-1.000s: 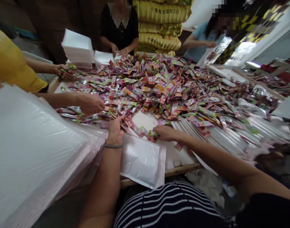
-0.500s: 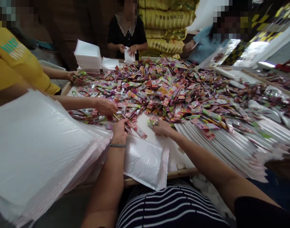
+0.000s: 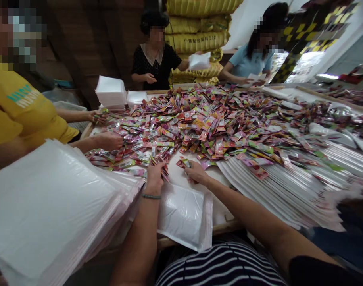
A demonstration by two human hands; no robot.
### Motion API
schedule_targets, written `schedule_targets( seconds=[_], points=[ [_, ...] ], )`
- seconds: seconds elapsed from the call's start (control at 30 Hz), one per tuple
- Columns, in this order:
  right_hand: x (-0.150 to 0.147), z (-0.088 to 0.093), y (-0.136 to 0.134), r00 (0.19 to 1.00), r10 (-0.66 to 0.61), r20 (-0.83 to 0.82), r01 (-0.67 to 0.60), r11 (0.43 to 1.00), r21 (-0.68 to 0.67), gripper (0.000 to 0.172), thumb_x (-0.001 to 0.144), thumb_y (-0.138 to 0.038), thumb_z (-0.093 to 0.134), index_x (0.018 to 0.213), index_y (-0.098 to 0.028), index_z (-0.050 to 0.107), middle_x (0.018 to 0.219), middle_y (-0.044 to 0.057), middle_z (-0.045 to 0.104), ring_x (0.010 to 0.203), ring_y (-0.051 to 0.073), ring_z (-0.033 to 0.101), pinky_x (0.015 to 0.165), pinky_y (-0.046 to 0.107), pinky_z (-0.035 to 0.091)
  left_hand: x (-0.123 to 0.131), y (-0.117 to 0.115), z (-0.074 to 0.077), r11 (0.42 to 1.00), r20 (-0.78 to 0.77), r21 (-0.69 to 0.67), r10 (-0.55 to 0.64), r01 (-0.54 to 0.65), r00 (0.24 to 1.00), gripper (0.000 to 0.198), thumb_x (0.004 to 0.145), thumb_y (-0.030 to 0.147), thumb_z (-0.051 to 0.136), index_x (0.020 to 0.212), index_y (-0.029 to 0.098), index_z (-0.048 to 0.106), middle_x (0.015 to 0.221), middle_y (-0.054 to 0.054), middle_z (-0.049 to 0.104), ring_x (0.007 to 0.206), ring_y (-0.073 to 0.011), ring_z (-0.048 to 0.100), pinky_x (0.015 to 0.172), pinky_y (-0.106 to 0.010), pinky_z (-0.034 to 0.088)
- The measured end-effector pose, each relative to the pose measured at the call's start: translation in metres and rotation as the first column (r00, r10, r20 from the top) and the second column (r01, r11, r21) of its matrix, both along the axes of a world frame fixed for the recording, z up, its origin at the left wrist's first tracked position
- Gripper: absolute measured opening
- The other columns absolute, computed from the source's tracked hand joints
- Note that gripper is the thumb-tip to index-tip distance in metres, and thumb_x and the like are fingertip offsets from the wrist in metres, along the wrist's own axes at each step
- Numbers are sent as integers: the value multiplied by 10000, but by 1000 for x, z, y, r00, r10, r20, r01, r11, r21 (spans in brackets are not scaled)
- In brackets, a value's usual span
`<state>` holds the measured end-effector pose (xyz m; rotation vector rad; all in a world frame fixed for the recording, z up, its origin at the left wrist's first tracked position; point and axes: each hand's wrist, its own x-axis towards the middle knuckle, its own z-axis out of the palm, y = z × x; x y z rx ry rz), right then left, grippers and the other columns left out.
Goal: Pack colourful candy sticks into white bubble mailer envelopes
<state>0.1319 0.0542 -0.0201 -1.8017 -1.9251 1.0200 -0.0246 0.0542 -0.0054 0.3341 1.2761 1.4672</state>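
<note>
Several small colourful packets are bunched in my left hand (image 3: 156, 174), whose fingers close round them. My right hand (image 3: 195, 172), a short way to its right, grips a few more packets (image 3: 183, 162) at its fingertips. Just below the two hands lies a white padded envelope (image 3: 183, 214), overhanging the table's near edge. Beyond them spreads a wide heap of the same packets (image 3: 199, 115) in red, purple, green and yellow.
A big stack of white envelopes (image 3: 50, 198) stands at the left. Overlapping envelopes (image 3: 267, 190) fan out at the right, packets on top. A person in yellow (image 3: 29, 107) reaches in from the left; two people stand across the table.
My right hand has come closer to my left. The yellow-clad person's nearer hand has drawn back leftward. The person across has swung a white envelope out to the right.
</note>
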Motion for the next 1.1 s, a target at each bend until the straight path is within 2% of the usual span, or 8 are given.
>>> schedule_targets(
  seconds=[0.2, 0.4, 0.53, 0.63, 0.73, 0.8, 0.9, 1.1],
  points=[
    [1, 11, -21, 516, -124, -848, 61, 992, -109, 437, 781, -501, 629, 1083, -207, 514, 980, 32, 663, 929, 178, 635, 825, 288, 512, 60, -21, 18, 925, 213, 118, -378, 360, 901, 315, 753, 462, 695, 782, 150, 667, 700, -67, 688, 651, -175, 667, 620, -271, 542],
    [22, 22, -39, 512, -77, -855, 1, 996, -89, 612, 554, -343, 812, 1067, -211, 506, 974, 15, 665, 913, 173, 636, 819, 290, 514, 70, -43, 56, 842, 264, 150, -539, 518, 800, 780, 752, 822, 362, 924, 128, 673, 916, -185, 688, 963, -298, 649, 795, -398, 541],
    [54, 21, -56, 573, -139, -808, 88, 990, -107, 563, 596, -268, 736, 1094, -223, 476, 1011, 34, 669, 865, 191, 656, 719, 312, 533, 70, -92, 66, 884, -361, 50, -418, 465, 834, 583, 769, 706, 502, 1033, 210, 659, 1216, -153, 608, 1184, -321, 536, 906, -432, 481],
    [84, 17, -80, 597, -94, -797, 210, 977, 41, 503, 665, -242, 697, 1109, -241, 462, 1102, 43, 655, 994, 194, 646, 868, 354, 510, 78, -143, 63, 833, -807, 9, -320, 553, 495, 367, 646, 383, 778, 985, 279, 684, 1462, -72, 431, 1341, -337, 363, 1053, -456, 359],
    [108, 14, -112, 686, -28, -727, 208, 965, 159, 357, 746, -299, 672, 1060, -236, 516, 1064, 50, 665, 988, 203, 643, 914, 373, 486, 84, -178, 55, 668, -919, -380, -348, 640, -183, 151, 727, 172, 664, 862, 225, 707, 1443, -133, 439, 1228, -353, 472, 997, -500, 397],
    [115, 11, -130, 758, 44, -651, 127, 969, 213, 302, 765, -326, 668, 1030, -225, 565, 1003, 50, 674, 927, 213, 646, 855, 361, 501, 85, -185, 51, 624, -796, -594, -359, 508, -488, 250, 804, 96, 509, 936, 190, 699, 1340, -178, 511, 1024, -291, 606, 858, -442, 491],
    [115, 0, -144, 796, 259, -547, -96, 947, 307, 308, 793, -282, 639, 1092, -210, 611, 1020, 48, 679, 922, 205, 642, 826, 327, 498, 80, -180, 49, 674, -720, -643, -371, 364, -586, 421, 840, 50, 399, 1171, 182, 622, 1268, -158, 565, 859, -214, 667, 728, -344, 540],
    [102, -7, -134, 920, 387, 67, -370, 796, 479, 510, 816, -67, 497, 1321, -136, 506, 1160, 134, 639, 1019, 230, 583, 860, 355, 464, 74, -169, 44, 809, -846, -410, -165, 420, -507, 515, 804, 25, 414, 1305, 92, 515, 1386, -186, 529, 1190, -260, 591, 944, -368, 535]
  ],
)
